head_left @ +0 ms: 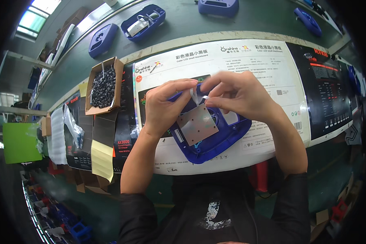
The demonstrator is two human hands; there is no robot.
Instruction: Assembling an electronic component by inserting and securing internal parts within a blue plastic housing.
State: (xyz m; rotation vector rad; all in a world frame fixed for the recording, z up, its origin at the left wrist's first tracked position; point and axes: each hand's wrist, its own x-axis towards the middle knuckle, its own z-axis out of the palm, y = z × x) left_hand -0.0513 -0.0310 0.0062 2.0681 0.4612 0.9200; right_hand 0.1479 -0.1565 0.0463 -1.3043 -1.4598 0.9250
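Note:
A blue plastic housing (232, 136) rests open side up on the work surface before me. Inside it lies a square silver metal plate (197, 125) with small holes. At the plate's far edge a thin white strip (194, 96), perhaps tape or flat cable, stands up in a loop. My left hand (160, 107) pinches it between thumb and fingertips. Just to the right, my right hand (246, 95) closes thumb and finger on a white end of what looks like the same strip; its upper fingers are slightly blurred. Both hands cover the housing's far part.
A cardboard box (118, 83) of small black parts stands to the left. Printed white cardboard (268, 81) covers the bench. Beyond a raised edge, several blue housings (144, 22) sit on a green belt or bench (179, 26). Yellow paper (102, 160) hangs over the near left edge.

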